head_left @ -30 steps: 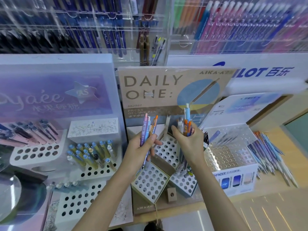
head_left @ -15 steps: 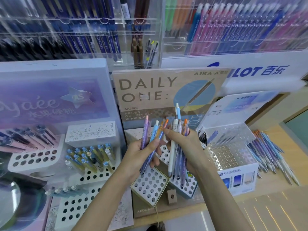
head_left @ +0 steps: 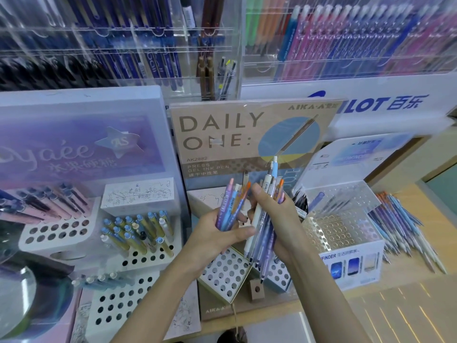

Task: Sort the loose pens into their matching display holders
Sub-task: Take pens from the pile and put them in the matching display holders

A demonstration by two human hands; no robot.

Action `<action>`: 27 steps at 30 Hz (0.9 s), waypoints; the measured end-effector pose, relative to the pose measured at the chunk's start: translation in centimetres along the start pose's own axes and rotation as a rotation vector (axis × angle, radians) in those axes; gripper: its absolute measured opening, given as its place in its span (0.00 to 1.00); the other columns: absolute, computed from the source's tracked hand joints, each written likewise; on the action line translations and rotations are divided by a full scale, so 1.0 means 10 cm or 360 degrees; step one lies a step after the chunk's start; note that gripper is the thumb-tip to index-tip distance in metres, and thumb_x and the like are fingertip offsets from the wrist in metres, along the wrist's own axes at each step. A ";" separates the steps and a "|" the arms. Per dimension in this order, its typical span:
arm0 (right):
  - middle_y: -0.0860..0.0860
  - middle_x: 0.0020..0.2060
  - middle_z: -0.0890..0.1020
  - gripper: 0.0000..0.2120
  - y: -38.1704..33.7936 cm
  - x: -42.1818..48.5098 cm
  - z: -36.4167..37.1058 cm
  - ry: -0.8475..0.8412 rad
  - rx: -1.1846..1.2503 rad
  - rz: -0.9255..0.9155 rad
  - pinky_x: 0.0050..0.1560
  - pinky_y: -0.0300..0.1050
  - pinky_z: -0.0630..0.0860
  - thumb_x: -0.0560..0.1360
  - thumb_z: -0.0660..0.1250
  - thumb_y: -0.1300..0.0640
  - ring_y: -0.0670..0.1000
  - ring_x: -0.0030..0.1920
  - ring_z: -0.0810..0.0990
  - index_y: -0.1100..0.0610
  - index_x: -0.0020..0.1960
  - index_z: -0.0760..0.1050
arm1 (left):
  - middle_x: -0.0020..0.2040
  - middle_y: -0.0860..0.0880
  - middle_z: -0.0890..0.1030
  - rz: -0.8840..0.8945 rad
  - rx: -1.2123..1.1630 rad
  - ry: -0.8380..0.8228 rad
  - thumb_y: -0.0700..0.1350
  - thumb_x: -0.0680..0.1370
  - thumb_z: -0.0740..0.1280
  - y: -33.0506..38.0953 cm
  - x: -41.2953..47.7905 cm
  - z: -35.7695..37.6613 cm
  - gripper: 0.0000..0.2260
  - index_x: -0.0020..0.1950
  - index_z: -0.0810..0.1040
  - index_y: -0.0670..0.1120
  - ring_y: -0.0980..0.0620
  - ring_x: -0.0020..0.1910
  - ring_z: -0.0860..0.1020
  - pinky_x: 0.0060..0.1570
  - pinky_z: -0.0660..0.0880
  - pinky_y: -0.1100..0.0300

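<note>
My left hand (head_left: 217, 233) grips a small bunch of purple, blue and orange pens (head_left: 231, 204), tips pointing up. Right beside it my right hand (head_left: 279, 219) holds a larger bundle of white, purple and blue pens (head_left: 262, 233) upright. Both hands hover just above the brown DAILY ONE display (head_left: 247, 134), over its white holed holder blocks (head_left: 226, 271). The two bundles almost touch at their tops.
A purple display (head_left: 81, 144) at left carries pink pens and yellow-blue pens (head_left: 138, 231) in white holed holders. A clear holed box (head_left: 343, 226) stands right of my hands. Loose pens (head_left: 405, 224) lie on the wooden counter at far right. Acrylic racks of pens fill the back wall.
My right hand lifted its pen bundle out of the brown display's holder and brought it up against the left hand's bunch. The left hand stayed nearly in place.
</note>
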State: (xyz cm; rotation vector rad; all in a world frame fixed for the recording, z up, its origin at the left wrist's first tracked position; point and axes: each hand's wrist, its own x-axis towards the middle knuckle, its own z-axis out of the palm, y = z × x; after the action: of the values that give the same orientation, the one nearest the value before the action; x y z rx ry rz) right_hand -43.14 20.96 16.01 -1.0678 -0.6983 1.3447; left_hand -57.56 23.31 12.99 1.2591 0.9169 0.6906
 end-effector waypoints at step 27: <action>0.53 0.27 0.74 0.10 -0.06 0.04 -0.37 0.0364 -0.0542 -0.0122 0.33 0.42 0.74 0.68 0.75 0.63 0.49 0.29 0.73 0.58 0.37 0.73 | 0.22 0.56 0.72 -0.0158 0.0049 0.0077 0.45 0.71 0.74 -0.11 0.05 -0.04 0.08 0.46 0.79 0.43 0.60 0.22 0.66 0.23 0.64 0.68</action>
State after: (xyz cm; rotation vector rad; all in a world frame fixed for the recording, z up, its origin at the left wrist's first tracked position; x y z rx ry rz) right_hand -39.50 20.69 15.06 -1.4262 -0.8045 1.0383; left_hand -57.71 23.66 11.81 1.2199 1.0267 0.6330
